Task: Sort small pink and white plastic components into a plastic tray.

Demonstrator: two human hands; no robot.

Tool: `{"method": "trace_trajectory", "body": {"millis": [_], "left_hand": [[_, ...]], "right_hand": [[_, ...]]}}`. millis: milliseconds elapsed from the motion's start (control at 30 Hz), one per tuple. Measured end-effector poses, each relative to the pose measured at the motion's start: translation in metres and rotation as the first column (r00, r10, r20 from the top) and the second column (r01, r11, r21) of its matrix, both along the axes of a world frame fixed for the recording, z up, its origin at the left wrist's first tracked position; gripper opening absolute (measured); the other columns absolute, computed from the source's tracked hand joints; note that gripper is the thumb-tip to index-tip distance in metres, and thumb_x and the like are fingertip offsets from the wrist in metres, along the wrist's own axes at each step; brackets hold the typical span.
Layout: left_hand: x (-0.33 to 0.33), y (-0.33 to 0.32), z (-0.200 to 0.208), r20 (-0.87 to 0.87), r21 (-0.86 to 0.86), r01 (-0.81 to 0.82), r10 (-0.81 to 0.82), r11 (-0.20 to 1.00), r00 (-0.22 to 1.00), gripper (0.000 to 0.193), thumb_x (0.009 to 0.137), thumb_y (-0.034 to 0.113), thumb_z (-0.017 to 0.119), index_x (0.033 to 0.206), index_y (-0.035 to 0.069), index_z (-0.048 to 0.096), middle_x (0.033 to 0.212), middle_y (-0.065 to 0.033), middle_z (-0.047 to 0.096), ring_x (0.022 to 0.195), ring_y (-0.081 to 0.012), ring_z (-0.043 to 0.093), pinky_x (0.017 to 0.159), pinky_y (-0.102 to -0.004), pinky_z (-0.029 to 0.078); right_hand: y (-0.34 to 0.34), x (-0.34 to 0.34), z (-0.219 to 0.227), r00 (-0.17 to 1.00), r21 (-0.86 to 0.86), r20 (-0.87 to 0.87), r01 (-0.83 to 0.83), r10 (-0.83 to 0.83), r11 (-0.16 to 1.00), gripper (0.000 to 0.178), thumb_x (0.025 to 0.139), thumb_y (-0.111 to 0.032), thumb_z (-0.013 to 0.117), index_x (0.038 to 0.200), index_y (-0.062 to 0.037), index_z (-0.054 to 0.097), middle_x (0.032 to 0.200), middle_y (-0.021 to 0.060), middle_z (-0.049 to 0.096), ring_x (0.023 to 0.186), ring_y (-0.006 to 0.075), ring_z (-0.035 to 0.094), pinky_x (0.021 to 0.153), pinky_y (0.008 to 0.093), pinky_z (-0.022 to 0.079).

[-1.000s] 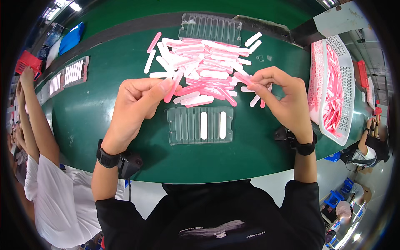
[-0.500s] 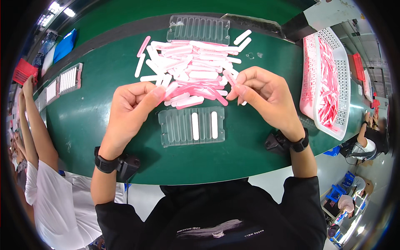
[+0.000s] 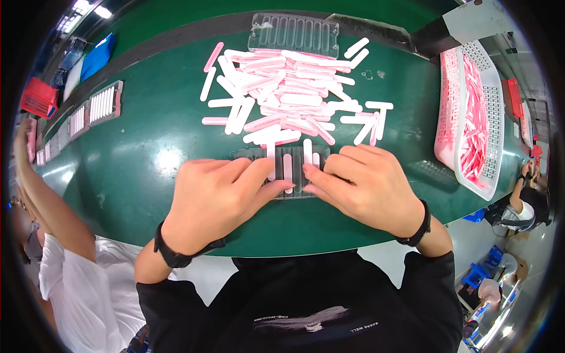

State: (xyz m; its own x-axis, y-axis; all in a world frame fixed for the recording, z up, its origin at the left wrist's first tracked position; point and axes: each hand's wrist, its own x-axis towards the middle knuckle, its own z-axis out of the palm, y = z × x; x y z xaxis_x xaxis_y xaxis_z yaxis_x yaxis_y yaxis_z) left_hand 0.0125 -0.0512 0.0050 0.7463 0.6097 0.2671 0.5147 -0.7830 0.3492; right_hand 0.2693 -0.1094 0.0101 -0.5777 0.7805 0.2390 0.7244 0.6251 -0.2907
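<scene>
My left hand (image 3: 215, 197) pinches a white, flat, round-ended nail file (image 3: 271, 154) over the near clear plastic tray (image 3: 298, 167). Between the thumb and fingers of my right hand (image 3: 371, 188) is another white nail file (image 3: 308, 152), also upright over the tray's slots. Two files lie in the tray, one pinkish-white file (image 3: 288, 170) between my hands and another (image 3: 316, 159) beside my right fingers. My hands cover the tray's sides and part of its near edge. Just beyond spreads a loose heap of pink and white files (image 3: 300, 100).
A second clear slotted tray (image 3: 294, 34) stands behind the heap. At right is a white perforated basket (image 3: 494, 126) full of pink files. Filled trays (image 3: 106, 104) line the left side, near a co-worker's arm (image 3: 53, 188). A metal bracket (image 3: 465, 26) juts in at the back right.
Both hands have come down and inward from the heap to the near tray, bringing a file each. Several files now lie scattered at the heap's right side. The view has shifted slightly.
</scene>
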Motion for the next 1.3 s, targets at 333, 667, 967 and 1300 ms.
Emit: {"method": "trace_trajectory", "body": {"millis": [333, 667, 967, 1300], "left_hand": [[-0.018, -0.027, 0.002, -0.189, -0.075, 0.066, -0.079, 0.995, 0.979, 0.051, 0.082, 0.021, 0.087, 0.130, 0.009, 0.075, 0.056, 0.0010, 0.043, 0.046, -0.0166, 0.051, 0.046, -0.0335, 0.039], [-0.032, 0.020, -0.002, 0.074, -0.183, -0.024, 0.038, 0.983, 0.997, 0.024, 0.091, 0.011, 0.080, 0.115, 0.007, 0.079, 0.057, -0.0042, 0.050, 0.044, -0.0220, 0.046, 0.047, -0.0356, 0.039], [-0.041, 0.059, 0.003, -0.115, -0.330, -0.337, 0.317, 0.882, 0.941, 0.010, 0.096, 0.010, 0.076, 0.099, 0.003, 0.070, 0.055, -0.0044, 0.038, 0.050, -0.0165, 0.032, 0.052, -0.0362, 0.025], [-0.041, 0.059, 0.007, -0.158, -0.567, -0.386, 0.365, 0.727, 0.918, 0.011, 0.097, 0.007, 0.074, 0.097, 0.000, 0.065, 0.055, -0.0094, 0.047, 0.048, -0.0190, 0.039, 0.052, -0.0381, 0.029]], "right_hand": [[-0.007, 0.011, 0.001, 0.986, -0.087, 0.082, -0.138, 0.145, 0.987, 0.033, 0.083, -0.020, 0.084, 0.114, -0.0095, 0.078, 0.076, -0.0028, 0.050, 0.070, 0.0165, 0.056, 0.063, 0.0335, 0.050], [0.031, 0.022, -0.005, 0.911, -0.255, -0.192, 0.312, -0.364, 0.915, 0.014, 0.091, -0.018, 0.080, 0.091, -0.0092, 0.070, 0.077, 0.0045, 0.062, 0.068, 0.0261, 0.064, 0.061, 0.0392, 0.050], [0.022, 0.016, -0.006, 0.913, -0.111, 0.068, 0.408, -0.403, 0.906, 0.011, 0.095, -0.012, 0.074, 0.098, -0.0078, 0.064, 0.090, 0.0064, 0.060, 0.075, 0.0273, 0.068, 0.063, 0.0410, 0.051], [0.013, 0.030, 0.001, 0.904, -0.187, 0.189, 0.416, -0.383, 0.890, 0.011, 0.096, -0.001, 0.066, 0.104, -0.0037, 0.059, 0.095, 0.0117, 0.057, 0.078, 0.0314, 0.067, 0.065, 0.0429, 0.051]]}}
